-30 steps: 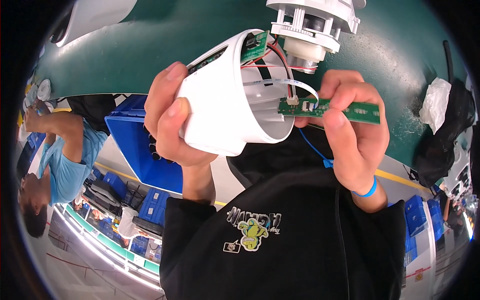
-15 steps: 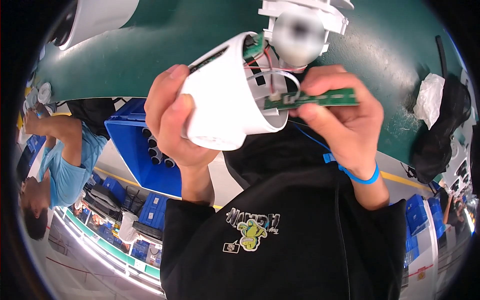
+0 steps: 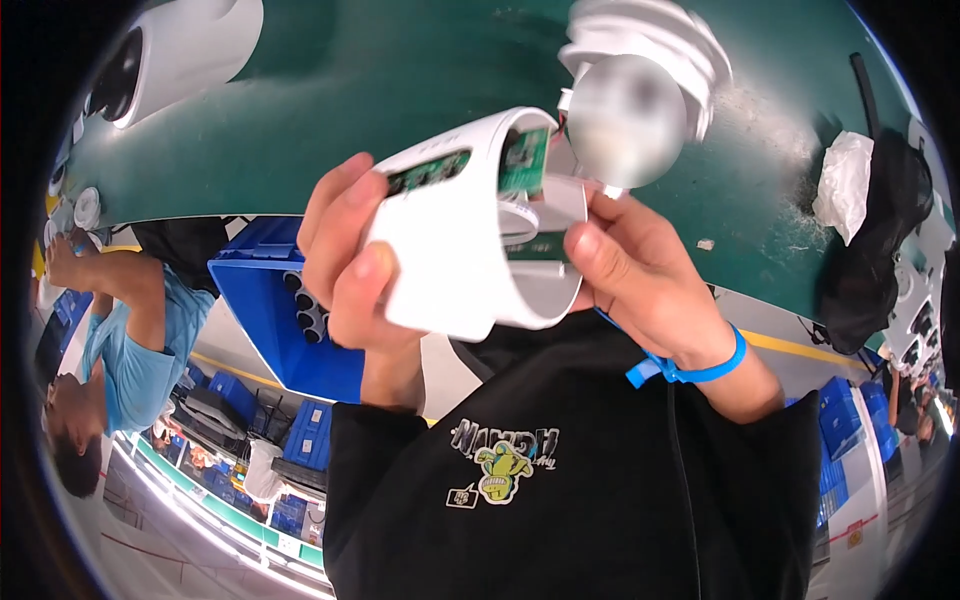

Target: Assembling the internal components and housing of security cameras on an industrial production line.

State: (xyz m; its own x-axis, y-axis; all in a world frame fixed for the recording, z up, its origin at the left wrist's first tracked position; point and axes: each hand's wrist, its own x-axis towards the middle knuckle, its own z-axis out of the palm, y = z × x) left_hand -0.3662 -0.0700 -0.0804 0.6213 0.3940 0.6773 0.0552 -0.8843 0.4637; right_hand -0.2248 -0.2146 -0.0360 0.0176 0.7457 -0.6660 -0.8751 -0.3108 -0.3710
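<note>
My left hand [image 3: 350, 260] is closed round a white tapered plastic housing [image 3: 445, 245], tilted with its mouth toward the right. A green circuit board [image 3: 522, 160] shows at the mouth's upper edge. Deeper inside, a long green circuit board [image 3: 535, 247] lies along the wall under a looped white cable [image 3: 518, 218]. My right hand [image 3: 650, 275] closes at the mouth, its thumb at the long board's outer end; its other fingertips are partly hidden behind the rim. Just beyond the mouth is a white ball-shaped part [image 3: 625, 120] on a ribbed white body, with red wire beside it.
Another white housing [image 3: 200, 50] with a dark end lies at the far left of the green table [image 3: 380, 80]. A crumpled white bag [image 3: 845, 185] and black cloth [image 3: 880, 240] sit at right. A blue bin [image 3: 290, 340] stands below the table edge; a person in blue [image 3: 150, 310] is at left.
The long circuit board has gone from mostly outside to inside the housing. My right hand moved left to the rim, and the housing turned slightly and came lower.
</note>
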